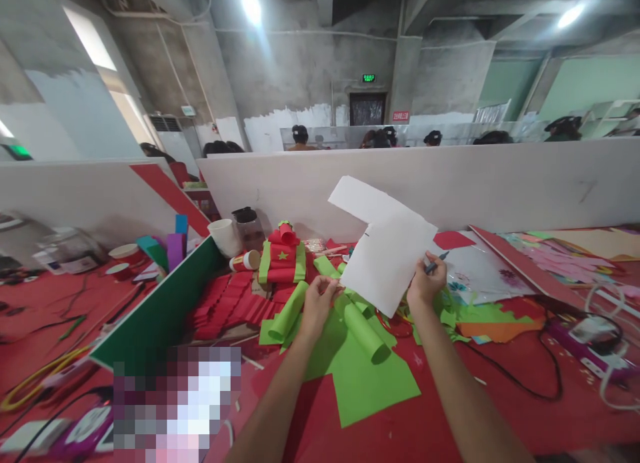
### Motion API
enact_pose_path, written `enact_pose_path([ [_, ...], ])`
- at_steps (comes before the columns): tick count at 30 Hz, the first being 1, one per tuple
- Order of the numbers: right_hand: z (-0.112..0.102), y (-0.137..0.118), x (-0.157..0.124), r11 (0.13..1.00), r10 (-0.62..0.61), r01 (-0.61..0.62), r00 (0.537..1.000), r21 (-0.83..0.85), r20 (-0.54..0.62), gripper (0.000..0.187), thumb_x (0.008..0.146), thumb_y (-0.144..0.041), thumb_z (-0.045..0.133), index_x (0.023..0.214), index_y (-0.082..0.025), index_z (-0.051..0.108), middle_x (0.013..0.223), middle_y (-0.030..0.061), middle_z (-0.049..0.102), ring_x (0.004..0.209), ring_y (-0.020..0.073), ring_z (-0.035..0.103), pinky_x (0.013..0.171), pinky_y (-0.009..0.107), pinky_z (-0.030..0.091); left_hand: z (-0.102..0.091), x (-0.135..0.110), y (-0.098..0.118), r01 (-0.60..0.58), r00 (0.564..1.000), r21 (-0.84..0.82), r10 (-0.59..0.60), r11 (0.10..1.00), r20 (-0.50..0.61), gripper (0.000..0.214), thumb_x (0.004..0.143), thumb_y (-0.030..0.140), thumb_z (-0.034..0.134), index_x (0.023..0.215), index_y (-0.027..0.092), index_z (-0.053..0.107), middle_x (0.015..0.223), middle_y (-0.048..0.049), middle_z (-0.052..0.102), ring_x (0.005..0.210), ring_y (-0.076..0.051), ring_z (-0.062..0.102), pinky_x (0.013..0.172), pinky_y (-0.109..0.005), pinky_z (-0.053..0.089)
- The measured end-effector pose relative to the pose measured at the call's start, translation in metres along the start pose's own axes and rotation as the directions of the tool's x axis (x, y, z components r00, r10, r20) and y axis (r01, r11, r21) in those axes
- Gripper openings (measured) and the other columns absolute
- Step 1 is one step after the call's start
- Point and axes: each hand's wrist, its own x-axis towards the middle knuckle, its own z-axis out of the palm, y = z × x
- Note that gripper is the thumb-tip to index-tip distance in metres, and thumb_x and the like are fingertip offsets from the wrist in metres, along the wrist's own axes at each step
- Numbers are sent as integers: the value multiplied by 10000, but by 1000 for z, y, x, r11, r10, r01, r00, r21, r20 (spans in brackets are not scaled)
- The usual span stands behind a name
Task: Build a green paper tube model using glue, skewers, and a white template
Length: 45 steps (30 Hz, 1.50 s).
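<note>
A white sheet of paper [385, 239] with a cut-out corner is held up above the red table [400, 423]. My left hand [319, 301] pinches its lower left edge. My right hand [426, 281] grips its right edge and also holds a dark pen [436, 263] between the fingers. Below the hands lie green paper rolls [363, 329] and a flat green sheet [360, 376]. A red and green paper model with a yellow star [281, 256] stands to the left of the hands.
Red folded paper strips [225, 306] lie by a green board [160, 309]. Paper cups [223, 236] and a dark-lidded jar [249, 226] stand near the white partition [450, 183]. Coloured sheets [565, 256] and cables [540, 376] fill the right side. Several people sit beyond the partition.
</note>
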Motion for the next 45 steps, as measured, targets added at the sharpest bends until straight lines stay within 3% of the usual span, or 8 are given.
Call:
enact_pose_path([
  [6,3,-3,3,997,-17,21,999,77,-51,331,720,-268,590,1032,-163,563,1123,114,623,1007,206,610,856,329,509,1,1,-8,19,996,-33,-16,999,83,334,729,431,743,834,166,568,794,-26,655,788,-154,659,760,-269,514],
  [17,9,-9,-3,976,-11,26,997,217,-70,289,708,-217,643,990,-170,596,1046,82,639,940,187,620,851,331,509,11,-1,-19,-132,990,-29,130,991,-62,314,699,333,760,854,189,529,749,-4,655,699,-140,633,721,-278,510],
  [24,9,-11,-5,979,-14,34,995,199,-97,268,702,-221,648,961,-176,595,1004,64,637,925,181,616,826,313,508,13,-2,-22,-41,995,-95,32,995,-90,370,682,302,769,925,186,514,788,-35,701,696,-140,648,681,-262,488],
  [30,9,-6,-8,984,9,6,997,177,-81,279,721,-248,642,985,-180,579,1025,60,619,948,179,605,854,325,503,16,-4,-21,-108,981,-33,101,994,-168,328,693,291,757,859,203,487,686,12,648,617,-116,599,596,-223,437],
  [35,9,-4,-8,976,28,-10,996,215,-83,272,711,-241,647,968,-184,578,1022,55,615,947,177,598,883,341,494,16,-4,-22,-149,972,4,147,989,-182,304,698,309,752,831,197,503,733,-8,660,664,-132,620,623,-236,451],
  [45,10,-1,-4,966,43,-17,994,258,-97,274,701,-242,658,954,-186,570,1009,50,615,939,173,605,903,346,487,18,-5,-22,-112,986,-66,102,991,-134,380,667,298,771,907,203,492,730,-9,674,667,-149,628,631,-257,467],
])
